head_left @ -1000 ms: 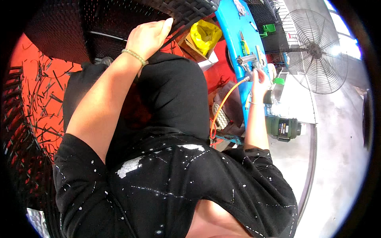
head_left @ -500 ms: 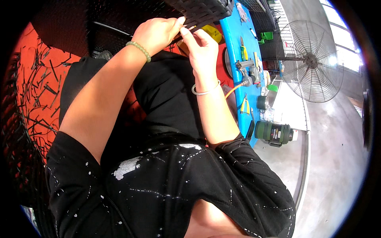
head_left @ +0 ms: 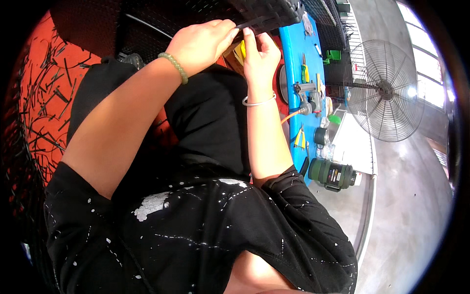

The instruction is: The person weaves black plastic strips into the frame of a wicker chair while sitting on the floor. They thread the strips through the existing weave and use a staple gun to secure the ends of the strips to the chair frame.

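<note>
At the top, a black woven wicker piece (head_left: 286,11) hangs over the edge of a blue bench. A flat black strip (head_left: 255,22) runs out from its weave to my fingertips. My left hand (head_left: 201,45), with a green bead bracelet above it, pinches the strip's near end between thumb and fingers. Beside it, my right hand (head_left: 262,56) has its thumb raised against the strip and its other fingers curled; a pale bangle circles that wrist. Where the right fingers meet the strip is partly hidden.
On the blue bench (head_left: 294,44) lie an air tool (head_left: 307,95) with an orange hose, a green-and-yellow-handled tool (head_left: 305,73) and yellow-handled pliers (head_left: 299,138). A dark green cylinder (head_left: 330,174) and a caged fan (head_left: 385,90) stand right. Black scraps litter the red floor (head_left: 51,100).
The view has shifted slightly. My hands have moved a little apart, the right thumb now pointing up, and more of the black strip shows beside the wicker piece.
</note>
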Motion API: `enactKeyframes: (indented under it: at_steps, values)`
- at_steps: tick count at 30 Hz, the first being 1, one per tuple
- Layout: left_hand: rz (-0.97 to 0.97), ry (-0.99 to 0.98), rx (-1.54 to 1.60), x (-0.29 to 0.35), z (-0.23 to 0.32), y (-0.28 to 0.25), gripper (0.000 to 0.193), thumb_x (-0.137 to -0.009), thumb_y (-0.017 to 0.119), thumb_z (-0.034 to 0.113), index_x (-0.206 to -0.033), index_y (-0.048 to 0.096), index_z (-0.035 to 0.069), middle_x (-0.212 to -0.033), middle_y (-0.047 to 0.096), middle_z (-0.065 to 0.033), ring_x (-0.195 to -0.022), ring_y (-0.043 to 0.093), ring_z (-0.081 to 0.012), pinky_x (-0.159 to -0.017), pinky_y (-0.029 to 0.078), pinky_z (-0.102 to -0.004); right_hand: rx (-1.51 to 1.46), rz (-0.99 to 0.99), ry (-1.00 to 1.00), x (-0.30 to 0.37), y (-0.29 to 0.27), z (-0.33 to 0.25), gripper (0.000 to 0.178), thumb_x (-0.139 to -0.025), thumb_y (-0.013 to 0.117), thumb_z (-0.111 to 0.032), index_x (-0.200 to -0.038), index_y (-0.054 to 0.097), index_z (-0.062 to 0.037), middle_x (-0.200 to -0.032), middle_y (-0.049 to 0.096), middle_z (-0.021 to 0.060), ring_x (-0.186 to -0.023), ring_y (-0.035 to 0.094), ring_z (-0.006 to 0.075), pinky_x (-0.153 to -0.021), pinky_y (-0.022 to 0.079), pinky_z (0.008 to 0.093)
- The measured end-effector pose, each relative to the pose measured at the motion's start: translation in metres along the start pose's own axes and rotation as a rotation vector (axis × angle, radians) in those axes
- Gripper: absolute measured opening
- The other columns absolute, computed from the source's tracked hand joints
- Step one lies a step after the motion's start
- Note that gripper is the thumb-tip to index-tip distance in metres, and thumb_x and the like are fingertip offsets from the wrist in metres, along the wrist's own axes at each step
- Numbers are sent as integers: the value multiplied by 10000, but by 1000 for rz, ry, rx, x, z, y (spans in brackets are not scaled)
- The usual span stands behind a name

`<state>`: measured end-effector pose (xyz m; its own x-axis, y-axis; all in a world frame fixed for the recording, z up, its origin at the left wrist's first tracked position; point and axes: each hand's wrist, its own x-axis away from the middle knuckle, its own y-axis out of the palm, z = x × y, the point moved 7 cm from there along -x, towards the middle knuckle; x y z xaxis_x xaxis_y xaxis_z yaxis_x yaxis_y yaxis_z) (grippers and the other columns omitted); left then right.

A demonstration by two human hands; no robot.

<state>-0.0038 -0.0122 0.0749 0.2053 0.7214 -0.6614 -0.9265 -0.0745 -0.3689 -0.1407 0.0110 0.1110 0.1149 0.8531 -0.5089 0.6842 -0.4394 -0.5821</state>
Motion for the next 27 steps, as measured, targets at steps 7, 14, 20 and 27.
enactKeyframes:
  at_steps: [7,14,20,27]
  values:
    - [-162,-14,6,-9,-12,21,249,-932,470,266,-837,515,41,-757,584,-176,-710,566,-383,-608,461,-446,-18,29,-280,3,2,-4,160,-864,613,-96,-761,587,23,-587,491,98,-512,445,162,-507,373,273]
    - [-157,-29,167,-18,-23,34,259,-933,471,250,-807,517,29,-734,570,-194,-711,547,-398,-601,445,-446,159,72,-358,2,9,5,183,-866,587,-88,-709,544,-3,-598,506,148,-525,503,303,-498,400,350]
    - [-142,5,103,-28,-31,37,252,-935,462,255,-819,522,40,-757,585,-182,-735,558,-393,-609,455,-453,220,50,-381,-9,19,14,207,-855,591,-84,-675,516,-16,-580,502,149,-509,511,322,-478,397,377]
    - [-152,-8,60,-32,-34,47,259,-942,443,271,-837,534,53,-766,594,-179,-739,569,-390,-607,467,-457,240,66,-404,-13,16,15,211,-840,602,-81,-660,508,-26,-574,501,147,-514,526,324,-482,414,384]
